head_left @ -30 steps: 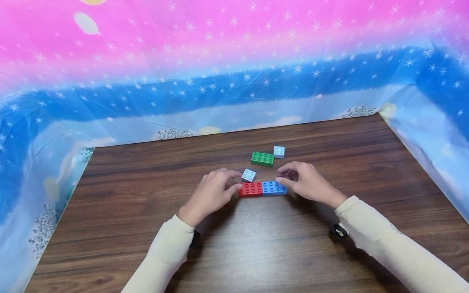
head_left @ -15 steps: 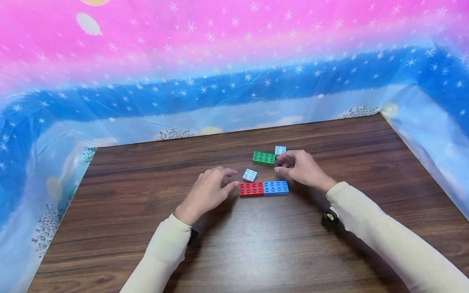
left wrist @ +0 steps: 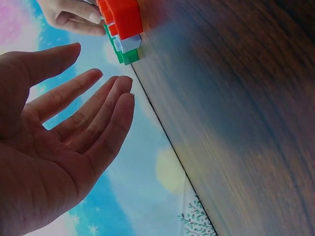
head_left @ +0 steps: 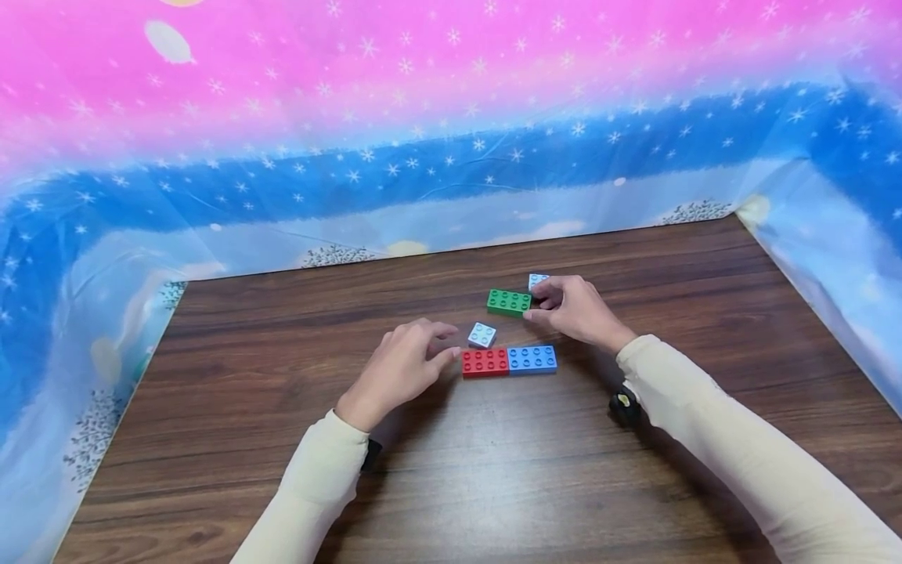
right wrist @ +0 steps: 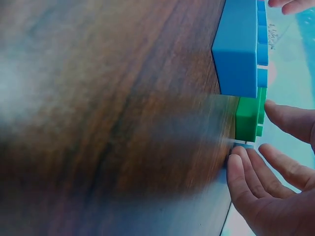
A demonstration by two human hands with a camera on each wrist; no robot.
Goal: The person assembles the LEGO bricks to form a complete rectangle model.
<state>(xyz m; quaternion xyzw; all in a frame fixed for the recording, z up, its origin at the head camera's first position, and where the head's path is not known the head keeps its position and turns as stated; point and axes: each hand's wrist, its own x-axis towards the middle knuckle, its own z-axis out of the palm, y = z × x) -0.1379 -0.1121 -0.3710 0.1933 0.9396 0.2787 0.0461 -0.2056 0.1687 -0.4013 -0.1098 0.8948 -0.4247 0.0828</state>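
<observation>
A red brick (head_left: 485,362) and a blue brick (head_left: 532,359) lie end to end on the table. Left of the red brick my left hand (head_left: 398,366) hovers, fingers apart and holding nothing; the left wrist view shows its loose fingers (left wrist: 115,115). Behind the red brick sits a small white brick (head_left: 482,335). My right hand (head_left: 579,309) is at the right end of the green brick (head_left: 510,301), its thumb close to that brick's corner. Its forefinger partly covers a second small white brick (head_left: 538,281). I cannot tell whether the fingers touch either brick.
The bricks rest on a dark wood-grain table (head_left: 451,470). A pink and blue snowflake-patterned cloth (head_left: 395,172) stands along the table's back and side edges.
My right hand has left the blue brick and moved back, away from me, to the green and far white bricks. My left hand has drawn slightly off the red brick.
</observation>
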